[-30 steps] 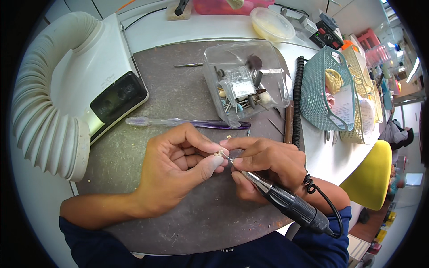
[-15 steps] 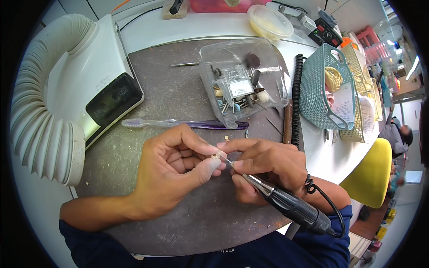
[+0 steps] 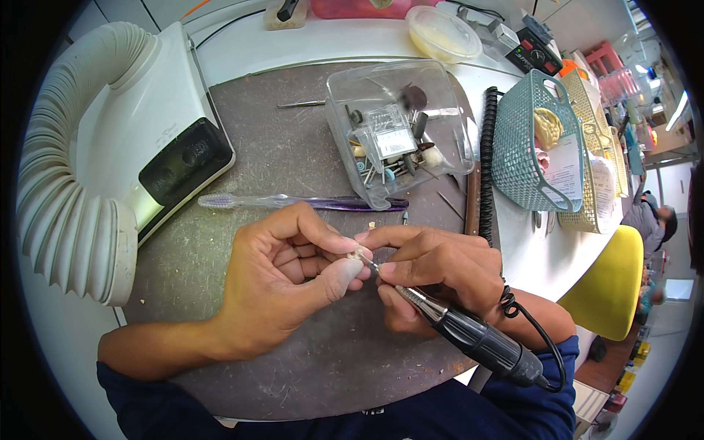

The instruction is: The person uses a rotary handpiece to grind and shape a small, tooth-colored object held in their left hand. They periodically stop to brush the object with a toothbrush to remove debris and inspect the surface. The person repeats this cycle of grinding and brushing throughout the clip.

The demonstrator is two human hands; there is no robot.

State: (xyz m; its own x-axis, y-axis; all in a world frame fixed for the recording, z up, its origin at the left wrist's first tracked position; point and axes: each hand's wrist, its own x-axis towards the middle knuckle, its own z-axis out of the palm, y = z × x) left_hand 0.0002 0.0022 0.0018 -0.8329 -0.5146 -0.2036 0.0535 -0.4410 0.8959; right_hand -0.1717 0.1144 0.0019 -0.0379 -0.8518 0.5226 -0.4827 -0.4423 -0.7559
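Note:
My left hand [image 3: 286,282] pinches a small pale tooth-like piece [image 3: 358,255] between thumb and fingertips, over the grey work mat [image 3: 293,158]. My right hand [image 3: 440,271] grips a black and silver rotary handpiece [image 3: 469,334] like a pen. Its thin bur tip touches the small piece. A coiled black cord [image 3: 487,169] runs from the handpiece's rear end toward the far side of the bench.
A clear plastic box of burs [image 3: 396,132] and a purple toothbrush [image 3: 301,202] lie just beyond my hands. A white dust extractor with a ribbed hose [image 3: 81,161] stands left. Teal and yellow baskets [image 3: 535,147] and a yellow chair [image 3: 609,286] are right.
Both hands stay together on the small piece; they sit slightly lower and nearer in view, the grip unchanged.

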